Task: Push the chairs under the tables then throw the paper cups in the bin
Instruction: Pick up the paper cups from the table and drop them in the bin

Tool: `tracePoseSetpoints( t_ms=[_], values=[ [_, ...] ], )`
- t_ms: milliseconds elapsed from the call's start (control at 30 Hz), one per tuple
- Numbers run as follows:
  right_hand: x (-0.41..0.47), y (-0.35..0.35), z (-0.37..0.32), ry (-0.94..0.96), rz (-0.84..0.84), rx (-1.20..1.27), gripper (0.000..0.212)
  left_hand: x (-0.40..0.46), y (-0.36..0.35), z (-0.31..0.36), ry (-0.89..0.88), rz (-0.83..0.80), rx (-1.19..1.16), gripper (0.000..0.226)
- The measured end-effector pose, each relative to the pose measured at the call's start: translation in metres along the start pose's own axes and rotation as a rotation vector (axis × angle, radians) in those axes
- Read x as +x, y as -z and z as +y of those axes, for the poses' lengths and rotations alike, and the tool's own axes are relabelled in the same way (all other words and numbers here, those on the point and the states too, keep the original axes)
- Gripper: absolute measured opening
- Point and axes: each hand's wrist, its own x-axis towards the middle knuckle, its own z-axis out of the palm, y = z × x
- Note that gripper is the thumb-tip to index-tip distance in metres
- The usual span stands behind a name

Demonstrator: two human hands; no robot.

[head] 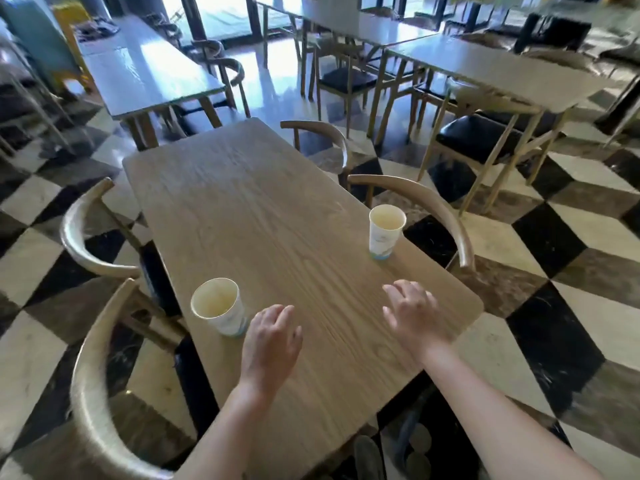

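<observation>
Your left hand [269, 344] hovers palm-down over the near end of the wooden table [277, 209], fingers loosely spread and holding nothing, just beside a paper cup [219, 307] that stands upright near the table's left edge. Your right hand [414, 315] is likewise open and empty, fingers fanned above the tabletop toward the right edge. A second paper cup [385, 232] stands upright farther along that right edge, well apart from your right hand; both cups are white with a pale blue-green print and look empty inside.

Four curved-back wooden chairs ring the table, all tucked close against its sides: the near left chair [93, 403] and the far left chair [81, 233] on one side, the near right chair [433, 209] just behind the second cup, and the far right chair [325, 136] beyond it.

Outward from there, a black, white and brown chequered floor [554, 244] spreads under everything. A long glossy table [145, 71] stands at the upper left, another pale table [491, 67] at the upper right with a black-cushioned chair [481, 136] partly under it. Bright glazed doors [214, 15] line the far wall.
</observation>
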Motion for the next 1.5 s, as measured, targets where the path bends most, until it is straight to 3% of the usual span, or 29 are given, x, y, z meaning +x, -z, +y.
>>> tracePoseSetpoints(
  t_ms=[200,433,733,967,1133,1267,1367,1500],
  values=[
    [0.084,0.001,0.027,0.052,-0.034,-0.018,0.04,0.033,0.015,-0.025,0.253,0.144,0.078,0.039],
    [0.151,-0.007,0.05,0.157,-0.106,-0.15,0.059,0.046,0.017,-0.049,0.452,0.056,0.207,0.045],
    [0.188,-0.017,0.061,0.226,-0.229,-0.251,0.038,0.04,0.016,-0.051,0.395,-0.039,0.341,0.045],
    [0.174,-0.015,0.051,0.284,-0.187,-0.231,0.01,0.032,0.018,-0.05,0.379,-0.081,0.312,0.016],
    [0.142,-0.015,0.055,0.325,-0.094,-0.1,0.032,0.04,0.014,-0.035,0.271,-0.103,0.257,0.02],
    [0.098,0.009,0.056,0.304,-0.008,-0.039,0.031,0.046,0.006,-0.005,0.057,-0.091,0.155,0.009],
    [0.054,0.024,0.059,0.21,0.095,-0.041,0.03,0.048,-0.004,0.02,-0.133,-0.098,0.075,0.023],
    [-0.013,0.036,0.072,0.005,0.161,-0.068,0.029,0.042,-0.021,0.058,-0.395,-0.084,-0.034,0.02]
  ],
)
